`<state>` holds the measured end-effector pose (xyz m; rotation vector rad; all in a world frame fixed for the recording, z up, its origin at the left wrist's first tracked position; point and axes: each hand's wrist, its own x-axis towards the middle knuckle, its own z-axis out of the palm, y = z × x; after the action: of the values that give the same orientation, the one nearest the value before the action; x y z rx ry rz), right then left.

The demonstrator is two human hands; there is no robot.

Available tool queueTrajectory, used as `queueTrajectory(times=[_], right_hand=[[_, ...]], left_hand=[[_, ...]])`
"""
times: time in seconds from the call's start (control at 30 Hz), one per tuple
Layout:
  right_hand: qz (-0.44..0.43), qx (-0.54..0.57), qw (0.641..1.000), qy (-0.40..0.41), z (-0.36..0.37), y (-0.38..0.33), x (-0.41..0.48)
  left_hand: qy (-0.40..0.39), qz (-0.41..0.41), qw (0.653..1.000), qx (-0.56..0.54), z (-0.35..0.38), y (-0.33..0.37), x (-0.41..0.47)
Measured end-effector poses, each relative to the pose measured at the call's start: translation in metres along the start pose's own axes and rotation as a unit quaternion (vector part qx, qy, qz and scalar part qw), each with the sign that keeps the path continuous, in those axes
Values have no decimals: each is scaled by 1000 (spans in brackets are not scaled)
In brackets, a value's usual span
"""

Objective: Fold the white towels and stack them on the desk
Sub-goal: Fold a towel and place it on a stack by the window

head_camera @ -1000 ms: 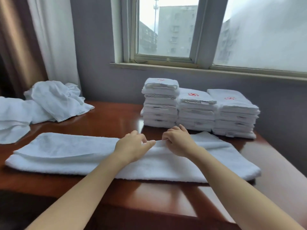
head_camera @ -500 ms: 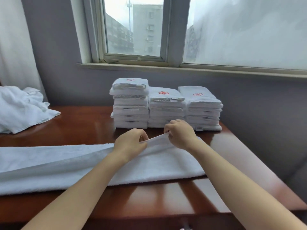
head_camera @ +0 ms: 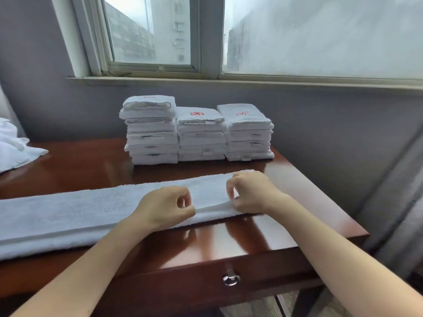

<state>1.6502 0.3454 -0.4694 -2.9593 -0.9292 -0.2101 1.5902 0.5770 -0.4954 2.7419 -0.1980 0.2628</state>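
We pinch, fingers of left hand (head_camera: 164,207) and right hand (head_camera: 249,193) curled, the near edge of the long white terry towel (head_camera: 80,211) folded along the reddish wooden worktop (head_camera: 229,239), seemingly squaring its layers.

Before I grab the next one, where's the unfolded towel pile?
Head view, far left: the crumpled towel pile lies on the desk, left of the folded towel stacks.

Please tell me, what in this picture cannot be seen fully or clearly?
Head view only.
Towel: left end cut off by the left frame edge; near edge partly hidden by left hand and right hand.
Loose pile: mostly cut off by the same edge.
Stacks: tags too small to read.
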Motion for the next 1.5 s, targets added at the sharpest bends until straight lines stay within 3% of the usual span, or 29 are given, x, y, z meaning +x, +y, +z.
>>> queueTrajectory(times=[0.07,0.17,0.27,0.33,0.4,0.87,1.07,1.27,1.5], right_hand=[[26,54,998,-7,-3,1,-3],[68,146,984,75,-2,-4,7],[67,201,976,58,17,-17,20],[54,161,985,-8,39,-26,23],[64,128,989,-41,54,-27,24],[104,109,989,-11,57,35,12],[119,124,985,16,49,21,12],[-11,204,978,44,46,-65,40],[-146,206,966,56,51,-186,92]], left_hand=[[34,-4,999,-36,1,3,3],[109,3,994,-30,6,3,12],[-4,-8,997,80,20,2,19],[-73,-23,989,128,30,0,22],[-82,-23,987,135,34,-2,25],[-65,11,991,117,59,40,60],[-57,-9,993,104,46,28,49],[-38,-117,982,140,12,-43,7],[-15,-236,958,165,-33,-132,-53]])
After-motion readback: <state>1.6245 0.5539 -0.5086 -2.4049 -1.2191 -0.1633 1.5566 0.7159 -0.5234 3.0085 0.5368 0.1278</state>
